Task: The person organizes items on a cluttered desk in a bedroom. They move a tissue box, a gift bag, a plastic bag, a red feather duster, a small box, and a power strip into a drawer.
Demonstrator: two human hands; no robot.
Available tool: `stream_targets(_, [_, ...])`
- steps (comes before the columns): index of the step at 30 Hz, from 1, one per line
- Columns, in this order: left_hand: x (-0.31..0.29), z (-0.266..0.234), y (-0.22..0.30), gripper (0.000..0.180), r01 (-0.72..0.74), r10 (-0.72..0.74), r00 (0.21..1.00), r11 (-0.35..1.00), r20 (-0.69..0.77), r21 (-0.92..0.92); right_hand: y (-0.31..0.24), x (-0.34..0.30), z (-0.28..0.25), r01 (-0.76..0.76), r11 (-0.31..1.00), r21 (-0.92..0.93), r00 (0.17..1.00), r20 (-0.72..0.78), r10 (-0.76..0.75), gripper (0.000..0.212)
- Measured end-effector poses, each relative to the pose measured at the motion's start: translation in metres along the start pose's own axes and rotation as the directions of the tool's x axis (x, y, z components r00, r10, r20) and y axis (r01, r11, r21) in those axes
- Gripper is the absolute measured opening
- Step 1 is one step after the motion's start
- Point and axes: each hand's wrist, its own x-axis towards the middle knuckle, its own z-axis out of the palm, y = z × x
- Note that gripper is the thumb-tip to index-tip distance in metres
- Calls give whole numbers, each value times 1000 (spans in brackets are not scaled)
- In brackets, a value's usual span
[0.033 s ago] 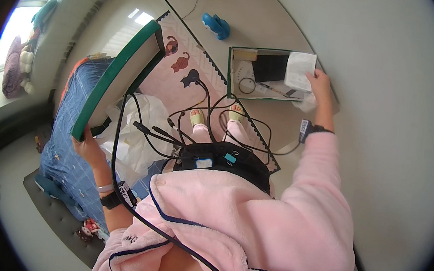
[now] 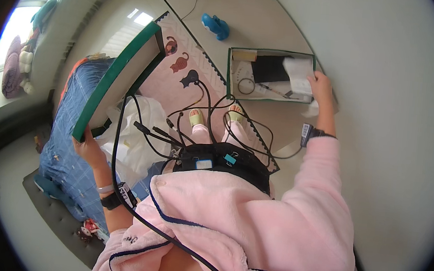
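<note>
My left hand (image 2: 88,150) is closed on the lower corner of a green box lid (image 2: 108,82), which is tilted with its pale inside toward the right. My right hand (image 2: 322,87) pinches a white sheet of paper (image 2: 299,76) over the right end of an open green-edged box (image 2: 229,71). In the box are a flat black item (image 2: 269,69), a dark ring-shaped thing (image 2: 246,86), a thin pen-like stick (image 2: 276,90) and a small tan block (image 2: 244,55). Below my right hand, something pale and thin shows at the box's edge; its kind is unclear.
A blue toy (image 2: 215,26) sits beyond the box. Black cables (image 2: 210,108) hang from my waist toward the pink cat-patterned mat (image 2: 156,66). A white plastic bag (image 2: 141,133) lies by the blue-covered bed (image 2: 65,136) at left. A plain wall (image 2: 385,125) rises at right.
The sheet in my right hand has tilted and shifted slightly right, baring more of the black item. My right hand has dropped a little; the lid is nearly where it was.
</note>
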Motion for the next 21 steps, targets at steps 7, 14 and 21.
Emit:
stream_targets(7, [-2,6,-5,13,47,-48,998,997,27,54,-60,8,31,204,863,-462,811,573,115,34])
stream_targets(14, [-2,1,3,12,19,-27,999,988,48,152,-11,33,84,-339,849,-405,938,-71,340,50])
stream_targets(21, [-1,-1,1,12,4,-12,999,985,43,175,-30,3,62,-126,962,-241,991,-71,112,25])
